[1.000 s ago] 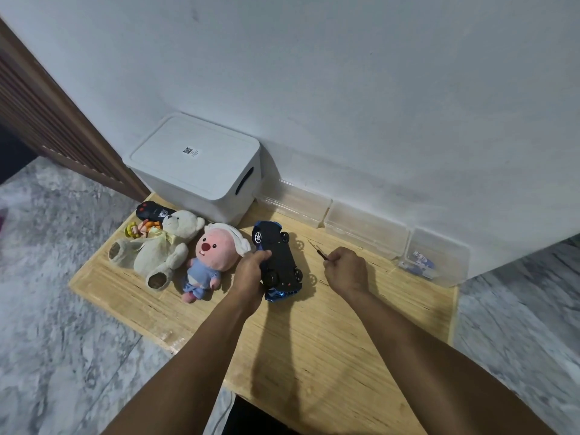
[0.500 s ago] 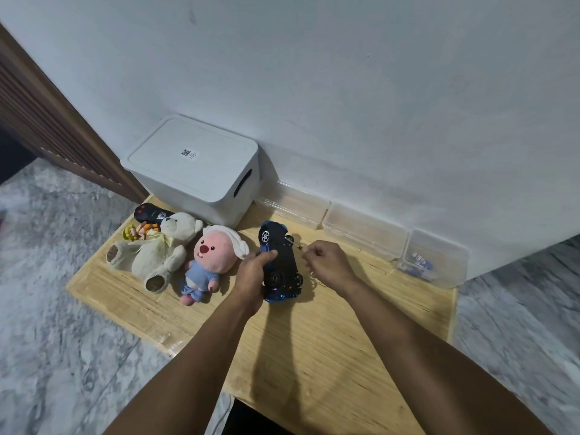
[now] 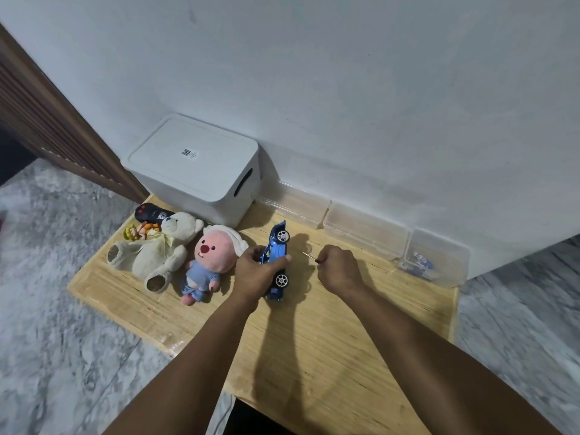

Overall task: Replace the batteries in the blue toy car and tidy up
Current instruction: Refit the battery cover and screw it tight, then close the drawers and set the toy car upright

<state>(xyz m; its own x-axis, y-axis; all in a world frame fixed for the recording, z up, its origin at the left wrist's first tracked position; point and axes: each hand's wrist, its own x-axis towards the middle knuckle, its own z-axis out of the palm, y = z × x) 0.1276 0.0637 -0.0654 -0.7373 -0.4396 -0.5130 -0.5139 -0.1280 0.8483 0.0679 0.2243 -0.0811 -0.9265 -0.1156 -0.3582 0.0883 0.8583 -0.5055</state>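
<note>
The blue toy car (image 3: 277, 250) stands on its side on the wooden table (image 3: 314, 356), wheels facing right. My left hand (image 3: 255, 273) grips it round the middle. A thin screwdriver (image 3: 309, 256) is pinched in my right hand (image 3: 340, 269), its tip pointing left toward the car and a short gap away from it. Small blue batteries (image 3: 422, 263) lie in a clear box (image 3: 434, 259) at the table's right rear.
A white lidded bin (image 3: 194, 167) stands against the wall at back left. Two clear boxes (image 3: 329, 215) line the wall. A white teddy bear (image 3: 160, 246), a pink plush (image 3: 208, 262), a small doll (image 3: 138, 232) and a black remote (image 3: 152, 213) lie left.
The car has been turned from underside-up onto its side. My right hand has drawn the screwdriver back a little to the right of the car.
</note>
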